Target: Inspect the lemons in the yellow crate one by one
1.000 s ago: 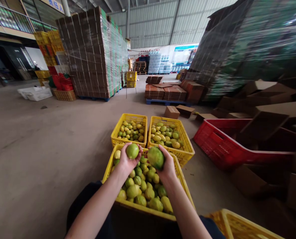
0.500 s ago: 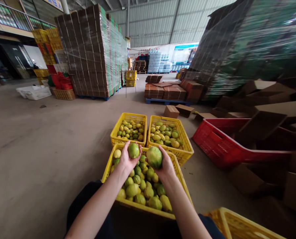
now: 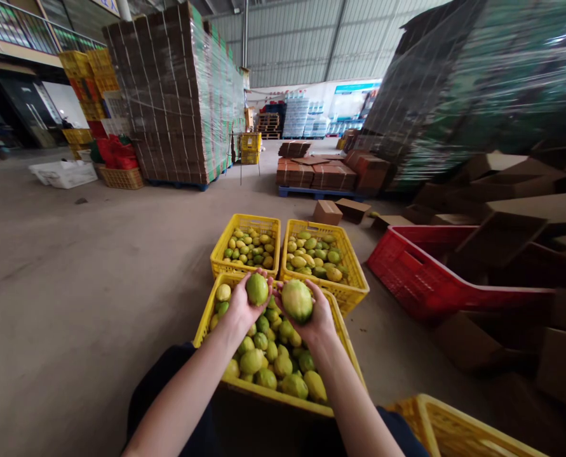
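In my left hand lies a small green lemon, with the fingers curled under and around it. My right hand holds a larger, paler yellow-green lemon with a dark green underside. Both hands are close together, palms up, above the near yellow crate. That crate is filled with green and yellow lemons, some hidden beneath my hands and forearms.
Two more yellow crates of lemons, a left one and a right one, stand just beyond. A red crate with cardboard boxes is at right. Another yellow crate sits at lower right. Wrapped pallet stacks rise behind.
The larger lemon has turned in my right hand, showing a paler side. The lemon in my left hand has turned slightly too. Both hands stay over the near crate.
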### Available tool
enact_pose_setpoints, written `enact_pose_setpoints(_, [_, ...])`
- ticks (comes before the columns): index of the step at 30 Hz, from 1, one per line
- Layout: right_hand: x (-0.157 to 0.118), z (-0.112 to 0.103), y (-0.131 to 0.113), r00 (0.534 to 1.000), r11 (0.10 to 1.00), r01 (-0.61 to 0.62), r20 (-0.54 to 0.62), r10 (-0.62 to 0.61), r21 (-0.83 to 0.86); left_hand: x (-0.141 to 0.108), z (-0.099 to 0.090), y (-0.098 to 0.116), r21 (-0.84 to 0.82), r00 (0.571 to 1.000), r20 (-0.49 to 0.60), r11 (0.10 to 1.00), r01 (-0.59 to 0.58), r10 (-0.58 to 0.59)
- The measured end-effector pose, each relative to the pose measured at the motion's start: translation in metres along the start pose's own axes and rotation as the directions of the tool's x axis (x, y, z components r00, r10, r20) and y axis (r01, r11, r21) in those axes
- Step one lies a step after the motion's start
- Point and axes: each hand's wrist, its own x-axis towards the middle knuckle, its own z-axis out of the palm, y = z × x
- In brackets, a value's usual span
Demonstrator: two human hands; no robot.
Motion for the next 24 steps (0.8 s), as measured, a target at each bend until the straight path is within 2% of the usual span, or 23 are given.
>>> enact_pose_setpoints(5, [-0.005, 0.003, -0.003, 0.997, 0.999, 0.040, 0.067, -0.039, -0.015, -0.006, 0.004, 0.004, 0.028, 0.998, 0.056, 0.999, 0.041, -0.043])
enact_pose_setpoints(10, [-0.006, 0.004, -0.002, 0.999, 0.999, 0.034, 0.015, -0.034, -0.026, -0.010, 0.004, 0.006, 0.050, 0.987, 0.107, 0.992, 0.112, -0.116])
enact_pose_setpoints(20, [-0.012, 0.009, 0.002, 0.976, 0.983, 0.163, 0.159, -0.148, -0.089, -0.013, 0.006, 0.003, 0.209, 0.980, 0.178, 0.976, 0.054, -0.092])
enact_pose_setpoints(24, [-0.012, 0.008, 0.005, 0.958, 0.963, 0.238, 0.197, -0.210, -0.128, -0.015, 0.009, 0.003, 0.266, 0.992, 0.123, 0.964, -0.004, -0.030])
